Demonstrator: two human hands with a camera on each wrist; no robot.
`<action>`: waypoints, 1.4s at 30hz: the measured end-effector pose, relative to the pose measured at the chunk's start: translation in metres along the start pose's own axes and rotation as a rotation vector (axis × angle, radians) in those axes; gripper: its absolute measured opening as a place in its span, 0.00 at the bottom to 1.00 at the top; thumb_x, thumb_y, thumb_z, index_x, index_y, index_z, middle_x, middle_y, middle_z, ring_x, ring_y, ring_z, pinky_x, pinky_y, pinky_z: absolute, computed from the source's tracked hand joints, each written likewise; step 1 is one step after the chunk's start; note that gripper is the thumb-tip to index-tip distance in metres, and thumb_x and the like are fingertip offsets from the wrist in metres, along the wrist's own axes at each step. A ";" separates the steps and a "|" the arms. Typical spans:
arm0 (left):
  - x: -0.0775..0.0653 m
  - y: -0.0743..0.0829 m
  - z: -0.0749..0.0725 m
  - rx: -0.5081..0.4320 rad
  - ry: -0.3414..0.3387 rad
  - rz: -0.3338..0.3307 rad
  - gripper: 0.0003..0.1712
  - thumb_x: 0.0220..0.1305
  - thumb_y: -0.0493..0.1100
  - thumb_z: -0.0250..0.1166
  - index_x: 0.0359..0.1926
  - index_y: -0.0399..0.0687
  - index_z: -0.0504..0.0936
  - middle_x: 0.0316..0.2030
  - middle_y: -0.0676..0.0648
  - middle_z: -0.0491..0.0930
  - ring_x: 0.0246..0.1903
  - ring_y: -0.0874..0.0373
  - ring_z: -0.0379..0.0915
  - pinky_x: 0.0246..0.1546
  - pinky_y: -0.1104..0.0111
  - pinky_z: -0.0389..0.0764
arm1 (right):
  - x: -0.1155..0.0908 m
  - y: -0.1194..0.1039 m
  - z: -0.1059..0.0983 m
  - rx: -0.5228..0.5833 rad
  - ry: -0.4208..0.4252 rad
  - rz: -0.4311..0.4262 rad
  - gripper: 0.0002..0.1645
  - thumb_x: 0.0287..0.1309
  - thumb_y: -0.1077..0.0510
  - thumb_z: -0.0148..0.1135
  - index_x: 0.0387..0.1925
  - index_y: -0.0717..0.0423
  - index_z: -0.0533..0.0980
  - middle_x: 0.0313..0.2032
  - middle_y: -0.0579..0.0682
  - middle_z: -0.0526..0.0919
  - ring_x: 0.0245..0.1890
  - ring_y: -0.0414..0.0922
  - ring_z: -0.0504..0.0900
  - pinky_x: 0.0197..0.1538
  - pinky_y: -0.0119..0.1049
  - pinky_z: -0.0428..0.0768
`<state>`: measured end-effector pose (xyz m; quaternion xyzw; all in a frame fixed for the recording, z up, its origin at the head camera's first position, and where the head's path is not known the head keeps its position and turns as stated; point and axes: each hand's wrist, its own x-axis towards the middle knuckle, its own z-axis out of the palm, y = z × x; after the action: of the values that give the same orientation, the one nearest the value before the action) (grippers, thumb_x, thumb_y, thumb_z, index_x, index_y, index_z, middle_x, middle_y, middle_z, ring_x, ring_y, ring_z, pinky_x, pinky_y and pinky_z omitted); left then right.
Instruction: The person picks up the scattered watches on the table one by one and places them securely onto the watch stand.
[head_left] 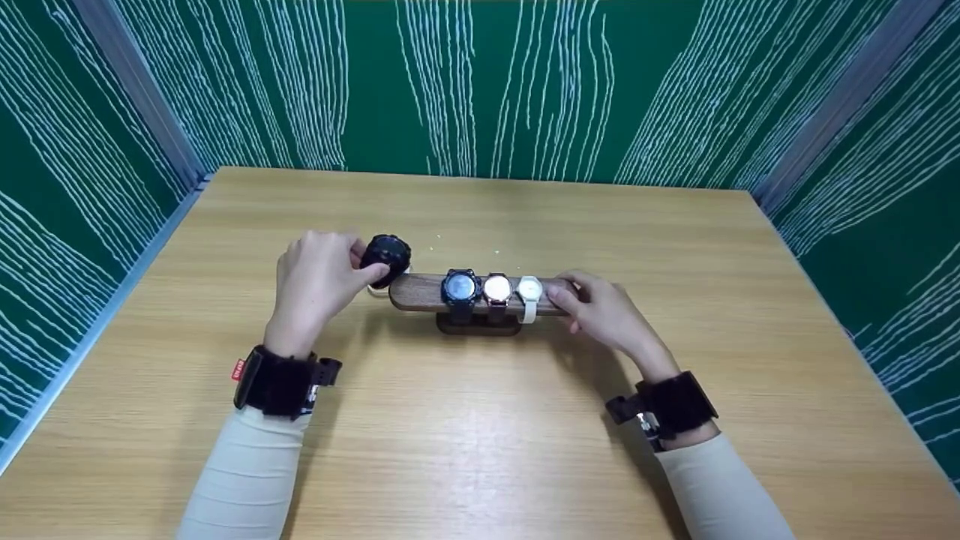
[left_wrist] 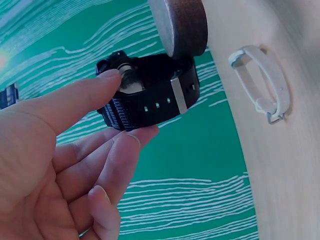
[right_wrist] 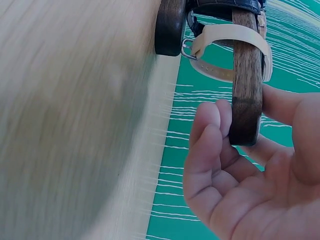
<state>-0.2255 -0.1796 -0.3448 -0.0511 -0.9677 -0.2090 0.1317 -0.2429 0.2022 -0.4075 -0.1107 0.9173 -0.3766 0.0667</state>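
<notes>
My left hand (head_left: pixel 319 277) pinches a black wristwatch (head_left: pixel 386 251) between thumb and fingers, just off the left end of a wooden watch stand (head_left: pixel 420 292). In the left wrist view its buckled strap (left_wrist: pixel 155 107) forms a closed loop close to the bar's end; whether they touch I cannot tell. The right hand (head_left: pixel 611 311) grips the bar's right end, thumb on one side and fingers on the other. Around the bar sit a dark chunky watch (head_left: pixel 460 286), a rose-gold-faced watch (head_left: pixel 496 288) and a white watch (head_left: pixel 529 289), its pale strap (right_wrist: pixel 230 37) buckled.
Another white-strapped watch (left_wrist: pixel 270 82) lies on the wooden table (head_left: pixel 480 435), mostly hidden behind the black watch in the head view. The stand's base (head_left: pixel 478 325) rests on the tabletop. Green walls (head_left: pixel 375 82) with white lines enclose the back and sides.
</notes>
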 end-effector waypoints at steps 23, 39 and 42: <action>-0.002 0.007 0.008 0.036 -0.159 -0.041 0.24 0.59 0.58 0.80 0.27 0.46 0.80 0.28 0.47 0.82 0.34 0.47 0.78 0.35 0.57 0.76 | 0.001 0.000 -0.001 0.011 0.003 0.011 0.27 0.79 0.41 0.58 0.66 0.52 0.77 0.39 0.62 0.84 0.31 0.55 0.86 0.29 0.34 0.74; -0.005 0.014 0.017 0.029 -0.294 -0.099 0.26 0.57 0.61 0.81 0.27 0.48 0.79 0.27 0.49 0.81 0.30 0.51 0.76 0.34 0.61 0.75 | 0.002 0.004 0.001 0.016 0.000 0.006 0.27 0.78 0.38 0.58 0.63 0.52 0.78 0.36 0.61 0.85 0.30 0.55 0.86 0.28 0.34 0.74; -0.006 0.016 0.018 0.025 -0.324 -0.109 0.25 0.57 0.61 0.81 0.28 0.48 0.79 0.27 0.49 0.82 0.29 0.52 0.76 0.34 0.61 0.75 | 0.002 0.004 0.002 0.019 0.001 0.000 0.27 0.78 0.38 0.58 0.63 0.52 0.78 0.36 0.61 0.85 0.30 0.56 0.86 0.28 0.34 0.75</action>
<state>-0.2210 -0.1578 -0.3557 -0.0298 -0.9801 -0.1927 -0.0368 -0.2447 0.2033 -0.4112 -0.1100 0.9138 -0.3852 0.0673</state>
